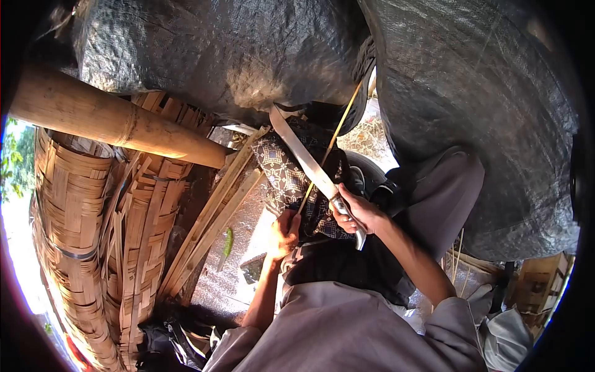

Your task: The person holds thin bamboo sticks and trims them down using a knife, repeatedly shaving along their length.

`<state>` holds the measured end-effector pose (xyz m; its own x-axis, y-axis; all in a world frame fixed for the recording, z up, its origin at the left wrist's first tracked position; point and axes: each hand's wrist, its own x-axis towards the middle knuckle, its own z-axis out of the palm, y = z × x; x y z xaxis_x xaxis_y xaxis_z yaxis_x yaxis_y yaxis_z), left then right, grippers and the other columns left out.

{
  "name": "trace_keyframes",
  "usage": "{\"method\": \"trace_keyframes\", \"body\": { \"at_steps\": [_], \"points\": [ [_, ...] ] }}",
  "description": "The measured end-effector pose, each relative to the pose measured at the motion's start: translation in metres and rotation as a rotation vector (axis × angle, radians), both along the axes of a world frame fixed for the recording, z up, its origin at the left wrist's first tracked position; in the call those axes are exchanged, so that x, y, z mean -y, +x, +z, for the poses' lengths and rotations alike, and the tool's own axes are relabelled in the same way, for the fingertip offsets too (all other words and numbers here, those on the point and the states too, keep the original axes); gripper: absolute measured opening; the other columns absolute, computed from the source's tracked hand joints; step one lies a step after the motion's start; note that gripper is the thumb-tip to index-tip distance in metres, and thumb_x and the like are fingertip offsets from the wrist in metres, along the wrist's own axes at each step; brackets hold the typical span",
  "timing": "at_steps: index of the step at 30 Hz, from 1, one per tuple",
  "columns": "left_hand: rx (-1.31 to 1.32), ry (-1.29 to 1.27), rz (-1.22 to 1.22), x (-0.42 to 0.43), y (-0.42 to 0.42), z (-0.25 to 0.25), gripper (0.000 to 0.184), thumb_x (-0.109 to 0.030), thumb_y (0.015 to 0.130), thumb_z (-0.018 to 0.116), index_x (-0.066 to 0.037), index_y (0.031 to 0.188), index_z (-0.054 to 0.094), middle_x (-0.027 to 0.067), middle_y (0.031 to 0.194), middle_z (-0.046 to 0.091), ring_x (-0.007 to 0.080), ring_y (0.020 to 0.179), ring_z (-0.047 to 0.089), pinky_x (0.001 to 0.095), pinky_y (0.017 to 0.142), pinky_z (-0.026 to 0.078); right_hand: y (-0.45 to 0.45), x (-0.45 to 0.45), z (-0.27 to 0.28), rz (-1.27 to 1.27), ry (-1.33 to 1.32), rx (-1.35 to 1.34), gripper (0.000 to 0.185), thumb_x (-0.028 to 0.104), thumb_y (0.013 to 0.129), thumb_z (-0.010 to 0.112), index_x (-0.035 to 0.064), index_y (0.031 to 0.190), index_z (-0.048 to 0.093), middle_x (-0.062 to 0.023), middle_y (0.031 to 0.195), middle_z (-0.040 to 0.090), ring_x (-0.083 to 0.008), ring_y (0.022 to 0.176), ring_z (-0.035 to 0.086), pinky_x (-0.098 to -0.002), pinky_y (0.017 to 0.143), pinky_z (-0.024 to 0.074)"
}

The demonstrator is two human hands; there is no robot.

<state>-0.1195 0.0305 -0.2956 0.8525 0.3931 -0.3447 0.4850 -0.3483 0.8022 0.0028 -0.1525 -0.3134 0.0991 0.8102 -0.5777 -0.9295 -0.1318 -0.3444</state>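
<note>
My right hand (pixel 359 214) is closed around the handle of a long machete (pixel 308 160), whose broad blade points up and to the left. In my left hand (pixel 285 234), the fingers pinch the lower end of a thin yellowish bamboo strip (pixel 334 136). That strip runs up and to the right, crossing the blade at about its middle; whether the two touch I cannot tell. Beneath both lies a dark patterned cloth (pixel 279 162) spread over my lap and leg.
Woven bamboo panels (pixel 74 211) stand at the left, under a thick bamboo pole (pixel 118 118). Split bamboo slats (pixel 214 223) lean beside me. A green chili-like object (pixel 229 242) lies on the floor. Dark plastic sheeting (pixel 471 111) hangs above and to the right.
</note>
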Motion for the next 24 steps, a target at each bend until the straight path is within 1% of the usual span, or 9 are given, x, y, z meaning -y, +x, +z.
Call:
{"method": "trace_keyframes", "body": {
  "at_steps": [7, 10, 13, 16, 17, 18, 21, 22, 24],
  "points": [
    [0.086, 0.025, -0.028, 0.001, -0.001, -0.002, 0.019, -0.018, 0.088, 0.052, 0.000, 0.084, 0.058, 0.0077, 0.053, 0.048, 0.0123, 0.048, 0.043, 0.0296, 0.045, 0.034, -0.001, 0.000, 0.005, -0.012, -0.026, 0.055, 0.055, 0.064, 0.085, 0.037, 0.0098, 0.075, 0.044, 0.0016, 0.052, 0.041, -0.0072, 0.034, 0.035, -0.0220, 0.033, 0.0321],
    [0.076, 0.008, -0.019, 0.000, -0.003, -0.010, 0.018, -0.017, 0.088, 0.052, 0.000, 0.085, 0.057, 0.0085, 0.053, 0.049, 0.0125, 0.048, 0.044, 0.0299, 0.045, 0.034, -0.001, -0.001, 0.003, -0.016, -0.095, 0.205, 0.050, 0.057, 0.089, 0.039, 0.0092, 0.074, 0.044, 0.0005, 0.050, 0.042, -0.0077, 0.035, 0.039, -0.0237, 0.033, 0.0350],
    [0.046, -0.008, -0.002, 0.003, -0.004, -0.015, 0.017, -0.015, 0.088, 0.052, 0.000, 0.085, 0.057, 0.0089, 0.052, 0.049, 0.0126, 0.047, 0.044, 0.0303, 0.045, 0.034, 0.000, -0.003, -0.006, 0.115, -0.261, 0.765, 0.047, 0.045, 0.093, 0.040, 0.0056, 0.067, 0.045, -0.0043, 0.046, 0.047, -0.0116, 0.038, 0.050, -0.0275, 0.036, 0.0409],
    [0.054, 0.113, -0.028, 0.009, -0.005, -0.008, 0.017, -0.015, 0.089, 0.051, 0.000, 0.084, 0.056, 0.0102, 0.052, 0.050, 0.0144, 0.046, 0.046, 0.0313, 0.045, 0.034, -0.005, -0.004, 0.001, 0.100, -0.407, 0.970, 0.050, 0.044, 0.093, 0.041, 0.0031, 0.065, 0.048, -0.0055, 0.046, 0.049, -0.0127, 0.039, 0.051, -0.0295, 0.039, 0.0418],
    [0.076, 0.142, -0.037, 0.009, -0.009, -0.011, 0.019, -0.015, 0.089, 0.050, 0.001, 0.083, 0.056, 0.0116, 0.053, 0.050, 0.0165, 0.045, 0.046, 0.0327, 0.044, 0.034, -0.007, -0.004, 0.006, 0.102, -0.450, 1.052, 0.051, 0.043, 0.092, 0.042, 0.0019, 0.065, 0.052, -0.0106, 0.048, 0.053, -0.0218, 0.042, 0.055, -0.0347, 0.043, 0.0442],
    [0.076, 0.147, -0.045, 0.009, -0.013, -0.010, 0.019, -0.015, 0.089, 0.050, 0.001, 0.083, 0.056, 0.0116, 0.053, 0.050, 0.0165, 0.045, 0.046, 0.0327, 0.044, 0.034, -0.008, -0.004, 0.004, 0.092, -0.450, 1.050, 0.051, 0.043, 0.092, 0.042, 0.0019, 0.065, 0.052, -0.0106, 0.048, 0.053, -0.0218, 0.042, 0.055, -0.0347, 0.043, 0.0442],
    [0.072, 0.166, -0.025, 0.015, -0.029, -0.005, 0.020, -0.015, 0.090, 0.049, 0.001, 0.079, 0.054, 0.0117, 0.053, 0.049, 0.0161, 0.045, 0.045, 0.0331, 0.044, 0.034, -0.020, -0.004, 0.002, 0.007, -0.509, 1.411, 0.049, 0.044, 0.090, 0.043, 0.0024, 0.068, 0.059, -0.0199, 0.058, 0.058, -0.0384, 0.057, 0.059, -0.0426, 0.053, 0.0476],
    [0.070, 0.170, -0.031, 0.018, -0.036, -0.001, 0.020, -0.015, 0.090, 0.049, 0.001, 0.079, 0.054, 0.0117, 0.053, 0.049, 0.0161, 0.045, 0.045, 0.0331, 0.044, 0.034, -0.029, -0.005, -0.005, 0.038, -0.641, 1.577, 0.049, 0.047, 0.088, 0.046, 0.0037, 0.070, 0.060, -0.0178, 0.056, 0.059, -0.0360, 0.057, 0.060, -0.0425, 0.051, 0.0487],
    [0.025, 0.158, -0.009, 0.023, -0.049, 0.008, 0.020, -0.014, 0.091, 0.048, 0.000, 0.079, 0.054, 0.0104, 0.053, 0.047, 0.0140, 0.046, 0.043, 0.0318, 0.044, 0.034, -0.035, -0.001, 0.001, 0.117, -0.619, 1.760, 0.040, 0.043, 0.085, 0.051, 0.0052, 0.077, 0.061, -0.0155, 0.057, 0.058, -0.0343, 0.052, 0.059, -0.0430, 0.050, 0.0476]
  ]
}}
